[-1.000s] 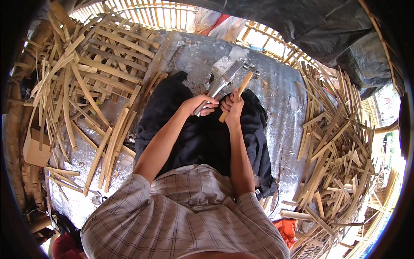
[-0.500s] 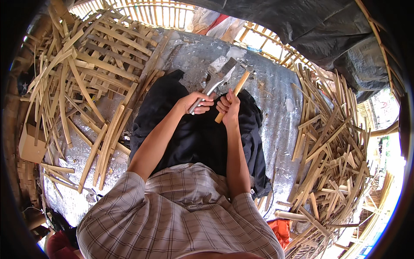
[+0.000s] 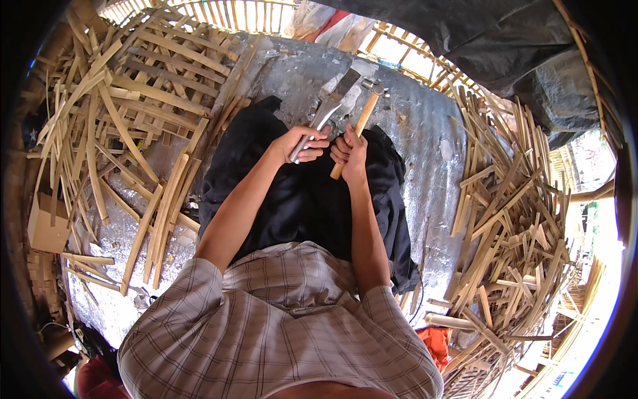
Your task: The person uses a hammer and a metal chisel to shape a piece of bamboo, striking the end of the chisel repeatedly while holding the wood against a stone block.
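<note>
My left hand is closed round the silver, tube-like handle of a metal tool. Its broad, flat head is dark on one side and points away from me; I cannot tell its exact kind. Close beside it, my right hand grips a hammer by its light wooden handle, with the small metal head at the far end. Both tools tilt up to the right, nearly side by side, their heads a small gap apart. They are held over my lap, which dark cloth covers.
I sit on a worn grey metal sheet. Bamboo strips lie heaped at the left and in a large pile at the right. A cardboard box stands far left. Black plastic sheeting hangs at the upper right.
The whole view has shifted slightly, so most things sit a little higher in it. Both tools have moved slightly away from me and left. Both hands keep their hold.
</note>
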Action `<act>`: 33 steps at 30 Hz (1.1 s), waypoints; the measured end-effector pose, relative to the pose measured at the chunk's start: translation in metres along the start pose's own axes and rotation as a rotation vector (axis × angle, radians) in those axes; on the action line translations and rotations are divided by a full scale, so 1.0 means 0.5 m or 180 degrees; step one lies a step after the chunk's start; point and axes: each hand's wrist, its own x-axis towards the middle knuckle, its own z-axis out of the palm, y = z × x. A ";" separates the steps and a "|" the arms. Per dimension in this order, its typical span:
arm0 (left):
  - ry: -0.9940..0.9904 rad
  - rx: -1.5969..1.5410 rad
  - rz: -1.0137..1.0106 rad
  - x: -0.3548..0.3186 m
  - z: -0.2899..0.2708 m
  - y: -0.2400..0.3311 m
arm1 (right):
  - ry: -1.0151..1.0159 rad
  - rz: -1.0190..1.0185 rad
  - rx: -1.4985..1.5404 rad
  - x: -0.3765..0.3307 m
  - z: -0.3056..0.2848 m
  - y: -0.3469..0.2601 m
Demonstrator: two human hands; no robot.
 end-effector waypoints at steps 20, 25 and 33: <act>0.2527 0.0743 0.0535 0.027 -0.058 -0.018 | 0.0563 0.1127 0.0636 0.032 -0.086 0.047; 0.2477 0.1006 0.0522 0.029 -0.087 -0.022 | 0.0381 0.0812 0.0130 0.034 -0.084 0.060; 0.2841 0.2316 0.1076 0.034 -0.045 -0.005 | 0.0494 0.1292 0.0522 0.051 -0.087 0.064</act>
